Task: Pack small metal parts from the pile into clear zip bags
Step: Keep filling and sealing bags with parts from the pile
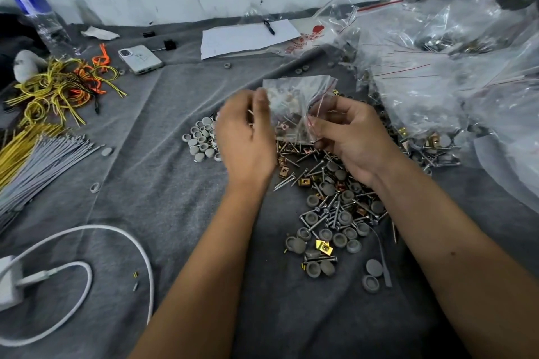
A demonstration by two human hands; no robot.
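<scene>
A small clear zip bag [294, 105] with a red seal line is held up above the pile, with screws and brass clips inside it. My left hand [245, 137] pinches its left edge between thumb and fingers. My right hand [350, 137] pinches the right side near the red zip strip. Below and to the right lies the pile of metal parts [335, 204]: screws, brass clips and grey round caps, spread on the grey cloth [163, 189]. A cluster of light grey caps [201, 140] sits just left of my left hand.
Heaped clear bags [437, 67] fill the right side. Yellow and orange wires [58, 84] and grey cable ties [40, 160] lie at left. A phone [140, 59], a water bottle [38, 14], paper with a pen [248, 36] and a white charger cable [116, 242] lie around.
</scene>
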